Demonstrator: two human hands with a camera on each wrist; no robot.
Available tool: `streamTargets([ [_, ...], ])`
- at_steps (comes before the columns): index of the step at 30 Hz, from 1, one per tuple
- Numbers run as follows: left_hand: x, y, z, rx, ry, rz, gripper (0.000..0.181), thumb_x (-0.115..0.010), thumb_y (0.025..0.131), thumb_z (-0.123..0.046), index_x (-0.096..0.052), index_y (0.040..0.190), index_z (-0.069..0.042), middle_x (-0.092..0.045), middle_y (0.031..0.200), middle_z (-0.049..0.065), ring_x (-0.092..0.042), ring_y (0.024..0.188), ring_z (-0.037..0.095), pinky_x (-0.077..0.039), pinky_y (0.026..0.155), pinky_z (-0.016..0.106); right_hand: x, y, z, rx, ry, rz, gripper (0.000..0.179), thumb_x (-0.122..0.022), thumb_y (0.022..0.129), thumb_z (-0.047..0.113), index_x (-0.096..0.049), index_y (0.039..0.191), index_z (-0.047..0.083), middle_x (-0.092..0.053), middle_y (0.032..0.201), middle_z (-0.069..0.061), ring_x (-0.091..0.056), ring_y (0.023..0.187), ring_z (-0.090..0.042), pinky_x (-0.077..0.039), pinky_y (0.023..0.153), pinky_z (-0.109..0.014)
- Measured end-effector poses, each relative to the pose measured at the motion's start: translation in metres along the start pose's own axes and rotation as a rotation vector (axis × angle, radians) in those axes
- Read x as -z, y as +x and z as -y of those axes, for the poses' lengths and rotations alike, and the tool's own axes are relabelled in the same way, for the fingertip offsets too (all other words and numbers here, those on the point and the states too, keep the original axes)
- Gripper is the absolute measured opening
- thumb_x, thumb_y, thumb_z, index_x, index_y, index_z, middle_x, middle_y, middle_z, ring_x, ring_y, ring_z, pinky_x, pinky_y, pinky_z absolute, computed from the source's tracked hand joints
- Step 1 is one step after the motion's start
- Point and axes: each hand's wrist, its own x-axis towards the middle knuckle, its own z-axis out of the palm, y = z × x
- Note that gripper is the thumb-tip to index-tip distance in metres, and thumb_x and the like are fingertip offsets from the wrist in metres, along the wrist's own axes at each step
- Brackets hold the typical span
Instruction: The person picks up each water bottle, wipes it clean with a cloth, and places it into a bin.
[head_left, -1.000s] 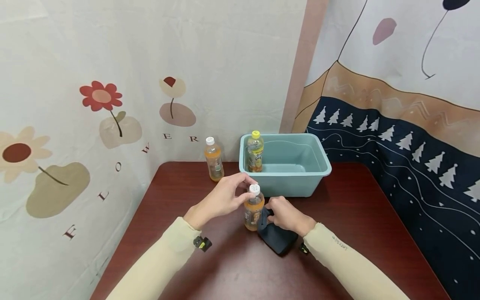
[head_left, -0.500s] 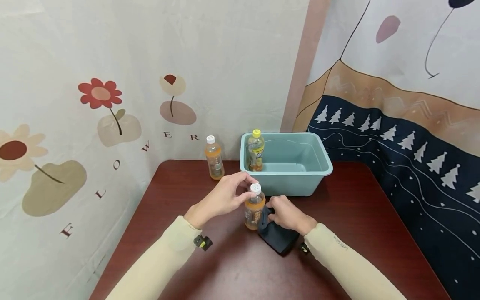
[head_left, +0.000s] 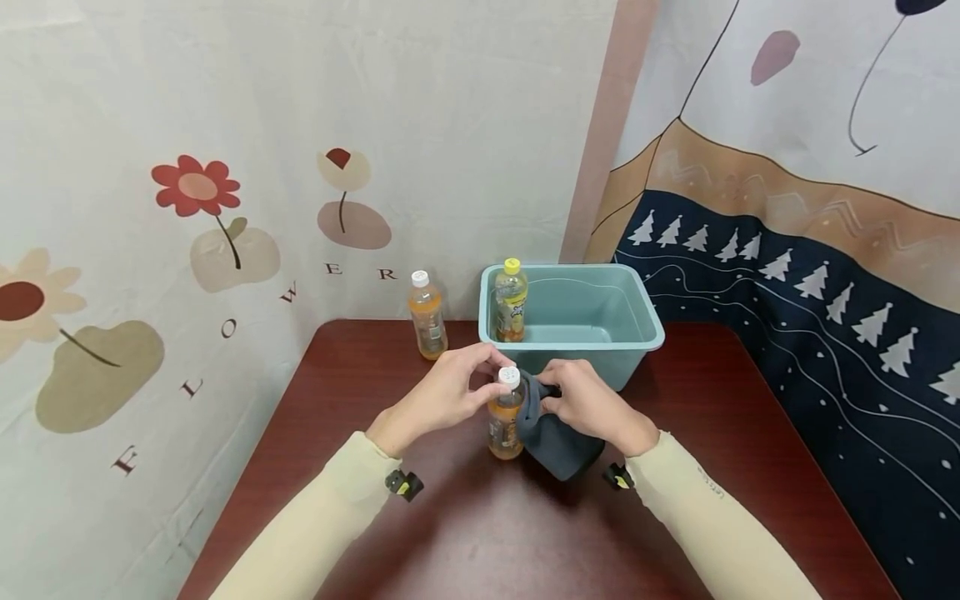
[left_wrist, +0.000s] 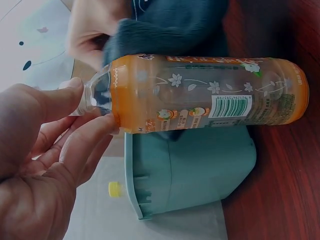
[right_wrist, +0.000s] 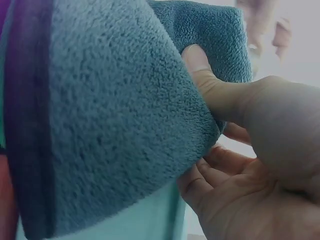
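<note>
A white-capped drink bottle (head_left: pixel 505 429) with an orange and clear label stands upright on the table, in front of the bin. My left hand (head_left: pixel 442 390) pinches it at the neck, just under the cap, thumb on one side and fingers on the other. My right hand (head_left: pixel 588 402) grips a folded dark blue-grey towel (right_wrist: pixel 120 110) between thumb and fingers. Against the bottle's right side lies part of the towel (head_left: pixel 534 404), while the rest hangs toward the table. In the left wrist view the towel partly hides the right hand (left_wrist: pixel 95 30).
Behind the hands stands a light teal bin (head_left: pixel 577 367), with a yellow-capped bottle (head_left: pixel 512 308) upright in its left end. Another white-capped bottle (head_left: pixel 428 321) stands left of the bin near the back edge of the dark red table (head_left: pixel 360 367). Printed curtains (head_left: pixel 465 125) hang behind.
My right hand has raised the towel from low beside the bottle up to its shoulder. The left hand keeps its hold on the neck, and the bottle has stayed in place.
</note>
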Motion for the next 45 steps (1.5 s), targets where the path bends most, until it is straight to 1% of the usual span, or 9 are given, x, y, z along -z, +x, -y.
streamTargets([
  [5, -0.001, 0.003, -0.001, -0.022, 0.019, -0.004, 0.027, -0.088, 0.107, -0.015, -0.076, 0.131, -0.013, -0.082, 0.126, 0.002, -0.083, 0.113, 0.016, -0.069, 0.097, 0.033, 0.012, 0.002, 0.012, 0.014, 0.025, -0.066, 0.024, -0.095, 0.097, 0.005, -0.091, 0.121, 0.006, -0.085, 0.11, -0.004, -0.075, 0.099, -0.014, -0.065, 0.085, -0.032],
  [10, 0.0, 0.004, -0.002, -0.04, 0.029, -0.009, 0.027, -0.088, 0.106, -0.012, -0.076, 0.131, -0.012, -0.083, 0.125, 0.004, -0.084, 0.112, 0.019, -0.069, 0.095, 0.033, 0.016, 0.004, 0.018, 0.027, 0.034, -0.081, 0.027, -0.095, 0.098, 0.007, -0.09, 0.124, 0.005, -0.085, 0.112, -0.006, -0.077, 0.101, -0.016, -0.066, 0.085, -0.032],
  [15, 0.0, 0.005, -0.002, -0.05, 0.031, -0.01, 0.028, -0.088, 0.106, -0.012, -0.077, 0.132, -0.012, -0.083, 0.125, 0.005, -0.084, 0.111, 0.019, -0.068, 0.094, 0.033, 0.015, 0.003, 0.017, 0.023, 0.031, -0.091, 0.027, -0.096, 0.097, 0.007, -0.091, 0.124, 0.005, -0.085, 0.111, -0.005, -0.076, 0.1, -0.015, -0.065, 0.085, -0.031],
  [25, -0.002, 0.007, -0.002, -0.033, 0.029, 0.001, 0.031, -0.088, 0.106, -0.013, -0.076, 0.134, -0.012, -0.082, 0.128, 0.005, -0.084, 0.112, 0.02, -0.069, 0.096, 0.033, 0.017, 0.001, 0.018, 0.008, 0.023, -0.088, 0.027, -0.096, 0.097, 0.008, -0.091, 0.124, 0.007, -0.085, 0.11, -0.004, -0.075, 0.1, -0.015, -0.065, 0.087, -0.032],
  [29, -0.002, 0.007, -0.003, -0.04, 0.023, 0.001, 0.03, -0.088, 0.106, -0.013, -0.077, 0.134, -0.012, -0.082, 0.128, 0.004, -0.084, 0.114, 0.022, -0.069, 0.097, 0.033, 0.018, -0.004, 0.014, 0.003, 0.014, -0.102, 0.025, -0.096, 0.097, 0.007, -0.092, 0.122, 0.008, -0.084, 0.108, -0.003, -0.074, 0.098, -0.014, -0.065, 0.083, -0.031],
  [33, -0.003, 0.005, -0.003, -0.015, -0.02, -0.008, 0.03, -0.088, 0.106, -0.013, -0.077, 0.134, -0.013, -0.082, 0.128, 0.003, -0.084, 0.115, 0.019, -0.071, 0.096, 0.029, 0.02, -0.013, 0.009, -0.012, 0.021, -0.115, 0.025, -0.096, 0.097, 0.007, -0.092, 0.121, 0.009, -0.083, 0.105, -0.001, -0.073, 0.096, -0.013, -0.064, 0.08, -0.029],
  [38, 0.001, 0.002, -0.005, 0.01, -0.075, -0.038, 0.028, -0.089, 0.105, -0.011, -0.077, 0.131, -0.014, -0.082, 0.125, 0.002, -0.084, 0.113, 0.017, -0.072, 0.092, 0.027, 0.022, -0.027, 0.0, -0.031, 0.023, -0.135, 0.027, -0.097, 0.095, 0.008, -0.092, 0.121, 0.01, -0.082, 0.105, 0.002, -0.073, 0.095, -0.011, -0.066, 0.08, -0.027],
  [41, 0.008, 0.001, -0.009, -0.006, -0.083, -0.08, 0.027, -0.089, 0.105, -0.013, -0.078, 0.13, -0.014, -0.083, 0.122, 0.001, -0.084, 0.111, 0.016, -0.072, 0.09, 0.029, 0.024, -0.036, -0.005, -0.037, 0.021, -0.148, 0.027, -0.097, 0.095, 0.008, -0.092, 0.121, 0.012, -0.082, 0.106, 0.004, -0.074, 0.096, -0.011, -0.067, 0.082, -0.028],
  [45, 0.02, 0.003, -0.017, -0.036, -0.108, -0.156, 0.025, -0.09, 0.105, -0.015, -0.078, 0.126, -0.016, -0.084, 0.119, -0.001, -0.083, 0.108, 0.014, -0.073, 0.089, 0.03, 0.026, -0.047, -0.012, -0.041, 0.018, -0.162, 0.028, -0.097, 0.096, 0.009, -0.092, 0.123, 0.015, -0.082, 0.107, 0.005, -0.076, 0.098, -0.012, -0.066, 0.083, -0.029],
])
